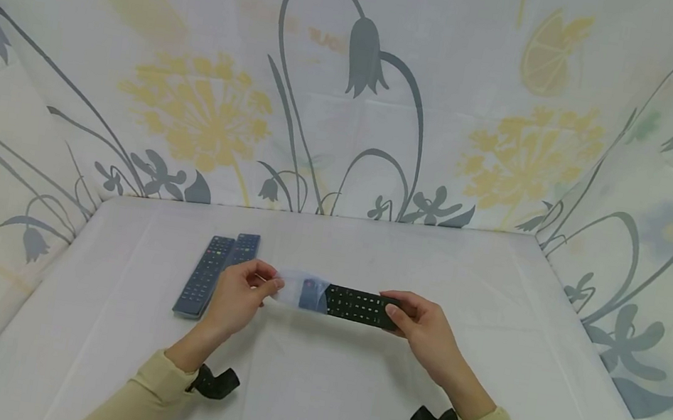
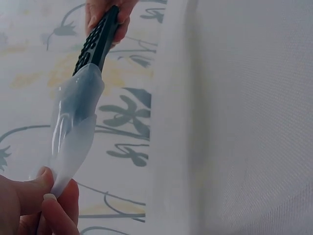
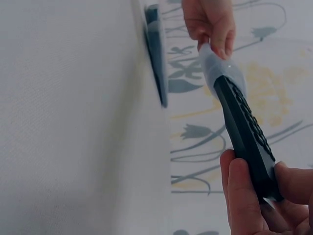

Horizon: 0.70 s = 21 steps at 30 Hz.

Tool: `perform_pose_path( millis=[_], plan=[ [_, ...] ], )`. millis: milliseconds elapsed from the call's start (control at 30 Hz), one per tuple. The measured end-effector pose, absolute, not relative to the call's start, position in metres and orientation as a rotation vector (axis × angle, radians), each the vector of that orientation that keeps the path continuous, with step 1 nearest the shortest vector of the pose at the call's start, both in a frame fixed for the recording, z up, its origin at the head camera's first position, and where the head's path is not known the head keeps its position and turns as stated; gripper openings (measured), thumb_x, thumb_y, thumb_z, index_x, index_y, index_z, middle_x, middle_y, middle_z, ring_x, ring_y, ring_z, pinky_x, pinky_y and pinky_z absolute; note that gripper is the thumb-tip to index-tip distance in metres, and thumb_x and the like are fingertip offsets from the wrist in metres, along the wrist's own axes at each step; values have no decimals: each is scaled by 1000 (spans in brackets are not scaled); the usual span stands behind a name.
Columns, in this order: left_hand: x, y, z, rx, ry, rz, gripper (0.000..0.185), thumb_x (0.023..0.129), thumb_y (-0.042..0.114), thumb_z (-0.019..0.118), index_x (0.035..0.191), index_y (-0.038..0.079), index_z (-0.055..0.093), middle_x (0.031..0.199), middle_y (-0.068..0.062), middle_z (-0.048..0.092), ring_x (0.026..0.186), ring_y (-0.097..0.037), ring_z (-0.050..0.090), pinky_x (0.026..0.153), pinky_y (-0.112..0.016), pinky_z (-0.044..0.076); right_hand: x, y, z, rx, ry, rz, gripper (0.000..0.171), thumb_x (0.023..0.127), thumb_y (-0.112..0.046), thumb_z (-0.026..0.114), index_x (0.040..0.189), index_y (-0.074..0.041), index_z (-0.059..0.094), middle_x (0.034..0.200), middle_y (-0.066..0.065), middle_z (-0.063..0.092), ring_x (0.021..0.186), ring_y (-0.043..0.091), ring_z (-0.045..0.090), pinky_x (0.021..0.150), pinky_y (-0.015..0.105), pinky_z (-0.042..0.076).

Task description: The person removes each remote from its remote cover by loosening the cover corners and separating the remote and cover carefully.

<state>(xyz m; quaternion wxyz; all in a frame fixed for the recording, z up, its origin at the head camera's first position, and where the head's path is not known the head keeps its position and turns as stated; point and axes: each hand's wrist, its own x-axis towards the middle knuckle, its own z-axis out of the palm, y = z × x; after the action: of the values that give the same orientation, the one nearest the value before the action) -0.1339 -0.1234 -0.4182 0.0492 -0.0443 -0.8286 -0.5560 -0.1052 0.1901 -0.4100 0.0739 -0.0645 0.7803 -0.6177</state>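
Slim black remote control (image 1: 358,306) held level above the white cloth surface (image 1: 349,398), right hand (image 1: 420,322) fingers gripping one end, left hand (image 1: 237,296) fingers pinching the translucent, flexible sleeve (image 1: 299,291) covering the other end, two grey-blue remotes (image 1: 214,272) lying just left.

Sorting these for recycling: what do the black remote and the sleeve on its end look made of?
The black remote looks like matte hard plastic, with rows of small, probably rubbery, buttons. The sleeve looks like soft translucent silicone or thin plastic: milky, it sags where the left hand pinches it. Which one, I cannot tell.

two grey remotes (image 1: 214,273), floral backdrop (image 1: 352,97)
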Motion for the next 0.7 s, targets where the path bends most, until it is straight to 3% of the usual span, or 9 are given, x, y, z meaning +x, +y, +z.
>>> perform_pose_path(
  millis=[400,700],
  plan=[
    [-133,-125,-414,-88,-2549,-1660,10,88,7,76,96,4,71,90,-8,68,72,-24,61,56,-27,51,-107,194,-413,-198,2331,-1861,30,100,-5,58,129,4,61,118,21,66,102,24,68,83,32,56],
    [-132,-126,-414,-86,-2548,-1674,10,88,8,76,95,4,71,88,-7,68,76,-33,64,56,-27,51,-106,197,-411,-189,2323,-1860,30,100,-5,58,129,4,60,117,20,66,101,23,68,83,32,56]
  ],
)
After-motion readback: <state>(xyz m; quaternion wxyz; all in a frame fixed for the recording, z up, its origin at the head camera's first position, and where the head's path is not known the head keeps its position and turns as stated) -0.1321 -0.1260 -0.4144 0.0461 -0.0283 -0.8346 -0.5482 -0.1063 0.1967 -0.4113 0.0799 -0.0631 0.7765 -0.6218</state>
